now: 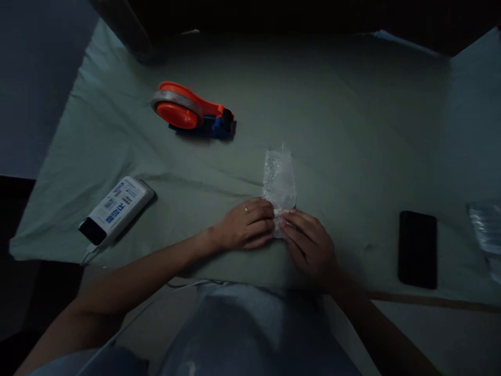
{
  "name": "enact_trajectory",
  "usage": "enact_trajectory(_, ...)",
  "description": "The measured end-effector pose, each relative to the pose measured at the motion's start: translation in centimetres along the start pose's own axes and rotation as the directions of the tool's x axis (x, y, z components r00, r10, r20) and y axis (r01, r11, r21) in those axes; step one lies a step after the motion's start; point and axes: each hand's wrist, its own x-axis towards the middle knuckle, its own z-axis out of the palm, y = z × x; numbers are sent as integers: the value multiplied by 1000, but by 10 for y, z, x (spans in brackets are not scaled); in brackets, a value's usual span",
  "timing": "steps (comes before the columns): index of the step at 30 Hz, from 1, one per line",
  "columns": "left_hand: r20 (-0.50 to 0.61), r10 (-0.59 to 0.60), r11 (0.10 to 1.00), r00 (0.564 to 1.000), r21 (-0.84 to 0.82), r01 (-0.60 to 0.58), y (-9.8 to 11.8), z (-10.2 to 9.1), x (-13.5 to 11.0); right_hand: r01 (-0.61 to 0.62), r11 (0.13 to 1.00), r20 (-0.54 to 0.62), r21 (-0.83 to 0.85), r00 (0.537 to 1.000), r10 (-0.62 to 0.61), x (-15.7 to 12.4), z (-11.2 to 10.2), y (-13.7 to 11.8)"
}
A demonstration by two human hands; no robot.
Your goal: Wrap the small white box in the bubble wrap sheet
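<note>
**Left hand point(252, 223) and right hand point(311, 241) nearly meet at the tips**

The left fingers point(261, 214) lie side by side, bent, pointing at the right ones, back of the hand up. The left arm point(156, 274) runs from behind them, out to the left. The right fingers point(300, 228) bend inward, tips just beside the left ones; the right arm point(376, 319) slants back and right from them. Both forearms are bare. Dimness hides the thumbs.

Dim room, probably a home; rumpled green cloth point(352, 146), orange tape dispenser point(178, 115), cabled white device point(123, 201)
</note>
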Motion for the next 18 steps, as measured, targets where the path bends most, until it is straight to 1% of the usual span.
enact_trajectory(2,-2,4,1000,1000,8,-4,1,1,2,-13,1000,-17,-13,1000,13,0,2,-2)
enact_trajectory(4,5,0,1000,1000,3,0,0,0,3,0,1000,-8,-13,1000,0,1,3,-2)
enact_trajectory(7,30,13,1000,999,-27,-12,-2,-2,2,51,998,24,-21,998,-50,2,3,0)
enact_trajectory(10,49,19,997,999,-76,-15,-4,-2,-1,84,994,85,-68,993,-78,1,3,2)
enact_trajectory(12,108,0,991,994,-133,15,-6,-1,-1,95,990,122,-109,989,-82,-1,5,4)
enact_trajectory(15,202,-55,975,978,-199,96,-10,2,0,109,982,136,-153,987,-89,-2,8,6)
enact_trajectory(18,225,-116,959,967,-230,168,-14,3,0,118,981,136,-156,986,-97,1,10,10)
